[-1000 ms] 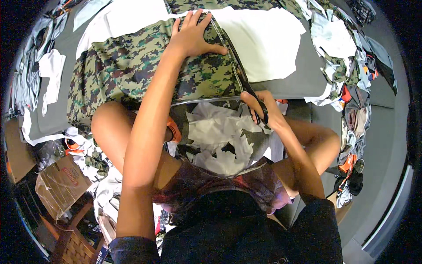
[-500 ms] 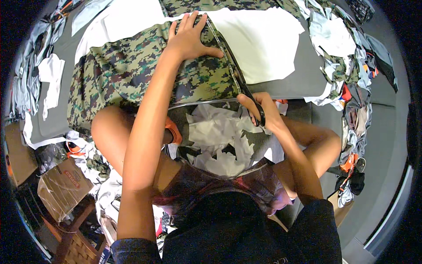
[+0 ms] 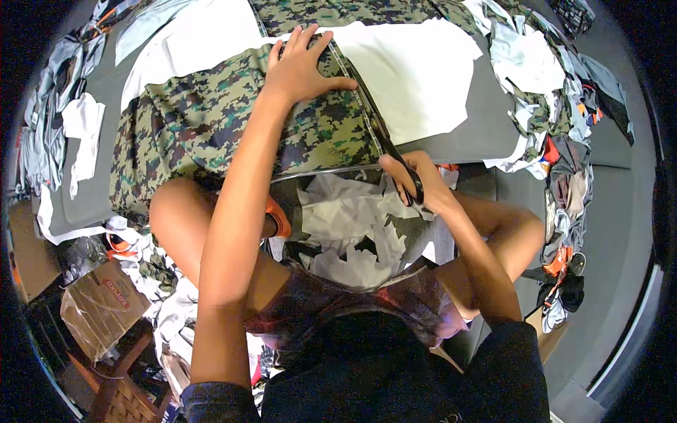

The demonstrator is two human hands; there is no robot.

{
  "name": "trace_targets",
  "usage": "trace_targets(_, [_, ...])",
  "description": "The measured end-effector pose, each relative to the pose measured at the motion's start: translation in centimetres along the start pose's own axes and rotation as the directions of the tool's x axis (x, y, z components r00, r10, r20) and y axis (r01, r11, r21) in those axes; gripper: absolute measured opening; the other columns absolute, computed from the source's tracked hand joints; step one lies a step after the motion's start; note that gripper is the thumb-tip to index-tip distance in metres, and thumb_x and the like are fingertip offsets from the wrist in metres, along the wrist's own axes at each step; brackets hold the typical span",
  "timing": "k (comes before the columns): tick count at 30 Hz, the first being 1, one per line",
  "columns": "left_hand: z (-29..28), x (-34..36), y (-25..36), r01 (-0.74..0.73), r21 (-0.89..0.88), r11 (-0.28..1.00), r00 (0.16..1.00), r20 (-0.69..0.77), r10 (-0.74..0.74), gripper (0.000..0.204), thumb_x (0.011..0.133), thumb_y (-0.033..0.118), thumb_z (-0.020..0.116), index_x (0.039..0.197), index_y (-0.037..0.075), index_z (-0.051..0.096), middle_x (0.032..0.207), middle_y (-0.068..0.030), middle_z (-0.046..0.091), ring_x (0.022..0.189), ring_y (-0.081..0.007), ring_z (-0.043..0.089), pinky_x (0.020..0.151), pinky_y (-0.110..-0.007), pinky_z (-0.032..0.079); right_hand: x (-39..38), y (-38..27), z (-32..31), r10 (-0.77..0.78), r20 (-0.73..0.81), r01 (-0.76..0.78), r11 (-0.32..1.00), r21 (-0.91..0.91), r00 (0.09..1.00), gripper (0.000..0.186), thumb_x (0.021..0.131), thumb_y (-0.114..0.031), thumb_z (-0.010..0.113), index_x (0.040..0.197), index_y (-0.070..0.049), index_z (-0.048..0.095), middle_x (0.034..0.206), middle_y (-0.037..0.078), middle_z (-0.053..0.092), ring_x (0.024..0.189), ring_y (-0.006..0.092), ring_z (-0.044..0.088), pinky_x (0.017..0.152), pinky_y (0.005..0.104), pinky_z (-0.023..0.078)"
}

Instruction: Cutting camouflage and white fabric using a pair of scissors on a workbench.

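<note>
Spreading left hand [image 3: 300, 70] on camouflage cloth [image 3: 204, 109] — right hand [image 3: 427, 183] clamped on scissors [image 3: 385, 138] — someone [image 3: 395, 366] sits near a red-lettered carton [image 3: 99, 314].

Cloth workroom, seemingly; scissors [image 3: 392, 149], fabric scraps [image 3: 525, 60] (heaped)

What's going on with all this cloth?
A person's left hand is spread on camouflage cloth on a grey table. The right hand holds big black scissors, their blades along the cloth's edge, by some white fabric. Pale scraps lie between the person's legs.
</note>
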State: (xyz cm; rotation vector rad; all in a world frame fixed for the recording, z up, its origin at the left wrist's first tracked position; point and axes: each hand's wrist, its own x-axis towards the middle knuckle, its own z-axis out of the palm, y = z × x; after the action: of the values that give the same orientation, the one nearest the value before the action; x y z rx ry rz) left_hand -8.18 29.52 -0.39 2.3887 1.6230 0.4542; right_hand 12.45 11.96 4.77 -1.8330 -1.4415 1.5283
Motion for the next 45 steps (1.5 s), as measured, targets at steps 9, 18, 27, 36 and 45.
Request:
trace_targets(9, [0.8, 0.0, -0.5, -0.018, 0.116, 0.993, 0.998, -0.056, 0.025, 0.12, 0.049, 0.087, 0.059, 0.145, 0.018, 0.032, 0.152, -0.0023, 0.026, 0.141, -0.0214, 0.018, 0.113, -0.044, 0.013, 0.6, -3.2, 0.0, 0.08, -0.011, -0.08, 0.997, 0.003, 0.997, 0.059, 0.08, -0.057, 0.063, 0.05, -0.009, 0.049, 0.042, 0.0, 0.041, 0.035, 0.0093, 0.039, 0.038, 0.0223, 0.033])
trace_targets(18, [0.8, 0.2, -0.6, -0.029, 0.139, 0.99, 0.997, -0.062, 0.038, 0.122, 0.048, 0.087, 0.059, 0.145, 0.017, 0.032, 0.151, -0.0021, 0.026, 0.141, -0.0213, 0.018, 0.113, -0.044, 0.013, 1.0, -2.5, 0.2, 0.016, -0.055, -0.019, 0.999, -0.043, 0.998, 0.061, 0.085, -0.055, 0.056, 0.049, -0.007, 0.049, 0.038, 0.003, 0.042, 0.028, 0.0108, 0.035, 0.032, 0.0212, 0.028])
trace_targets(27, [1.0, 0.2, -1.2, -0.02, 0.084, 0.996, 0.997, -0.076, 0.026, 0.119, 0.051, 0.086, 0.059, 0.144, 0.017, 0.033, 0.151, -0.0012, 0.027, 0.141, -0.0212, 0.019, 0.112, -0.044, 0.015, 0.0, -3.1, -0.7, 0.019, 0.033, -0.016, 0.997, -0.075, 0.999, 0.06, 0.086, -0.055, 0.055, 0.049, -0.007, 0.049, 0.039, 0.002, 0.042, 0.032, 0.0102, 0.038, 0.036, 0.0204, 0.03])
trace_targets(36, [0.7, 0.5, -1.2, 0.045, 0.033, 0.998, 0.994, -0.103, -0.042, 0.115, 0.053, 0.086, 0.058, 0.144, 0.02, 0.034, 0.151, -0.0014, 0.028, 0.141, -0.0219, 0.019, 0.111, -0.043, 0.017, 2.7, -3.4, -1.9, -0.022, 0.078, 0.029, 0.996, -0.083, 0.997, 0.062, 0.088, -0.055, 0.053, 0.05, -0.007, 0.049, 0.041, 0.003, 0.044, 0.035, 0.0106, 0.041, 0.039, 0.0194, 0.032])
trace_targets(45, [0.6, 0.4, -1.4, 0.048, 0.116, 0.992, 0.993, -0.114, -0.035, 0.114, 0.053, 0.086, 0.057, 0.143, 0.02, 0.035, 0.151, -0.0014, 0.028, 0.141, -0.0226, 0.018, 0.11, -0.044, 0.017, 3.2, -3.7, -1.4, -0.023, 0.052, 0.029, 0.993, -0.118, 0.998, 0.063, 0.087, -0.057, 0.053, 0.049, -0.007, 0.05, 0.041, 0.003, 0.044, 0.035, 0.0104, 0.041, 0.04, 0.0195, 0.032])
